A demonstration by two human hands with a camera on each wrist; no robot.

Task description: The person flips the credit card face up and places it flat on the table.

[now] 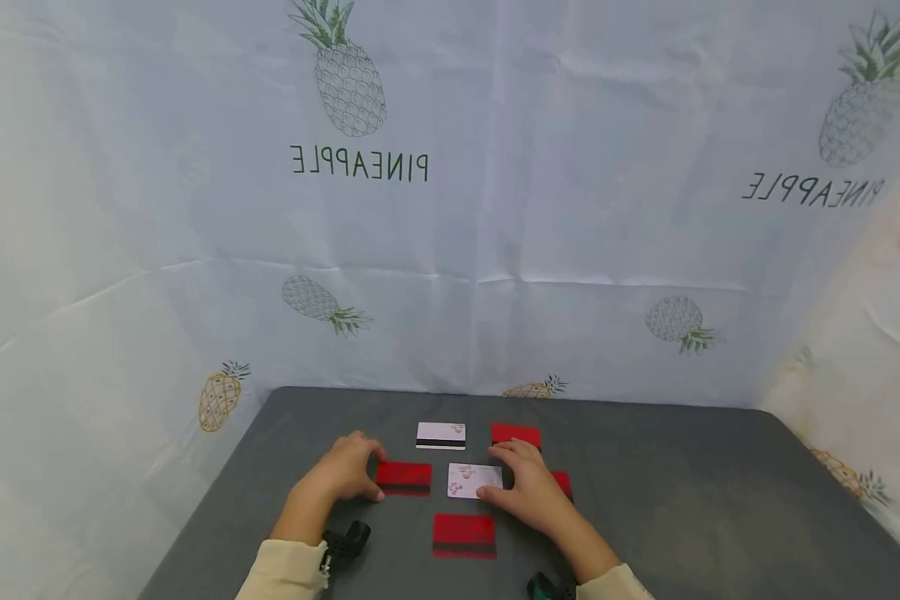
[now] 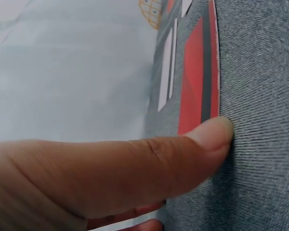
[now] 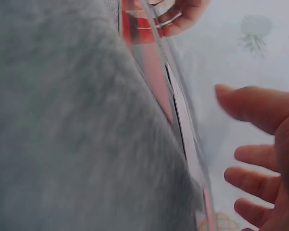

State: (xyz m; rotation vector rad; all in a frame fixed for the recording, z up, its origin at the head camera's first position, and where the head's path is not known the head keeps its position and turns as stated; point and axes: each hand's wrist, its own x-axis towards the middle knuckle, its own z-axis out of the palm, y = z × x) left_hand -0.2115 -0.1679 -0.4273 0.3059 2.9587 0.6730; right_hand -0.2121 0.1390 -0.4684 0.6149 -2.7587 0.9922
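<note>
Six thin rectangular cards point(image 1: 471, 481) lie on a dark grey tabletop point(image 1: 682, 492), four red and two white. The left hand point(image 1: 345, 468) is at the left end of a red card with a dark stripe point(image 1: 404, 478); its thumb and forefinger are set apart, one at each long edge. I cannot tell whether they pinch it or only rest there. The right hand point(image 1: 525, 483) holds its thumb and forefinger wide apart at the right end of a white card with a pink floral print point(image 1: 468, 481), which lies in the middle of the group; whether the thumb touches it is unclear. Behind it, a half-hidden red card point(image 1: 562, 482) shows past the knuckles. Farther back are a white card with a black stripe point(image 1: 441, 433) and, to its right, another red card point(image 1: 516, 432). Nearest the person lies a striped red card point(image 1: 464, 533). Both arms wear cream sleeves point(image 1: 281, 571). White fabric printed with pineapples point(image 1: 532, 225) hangs behind.
</note>
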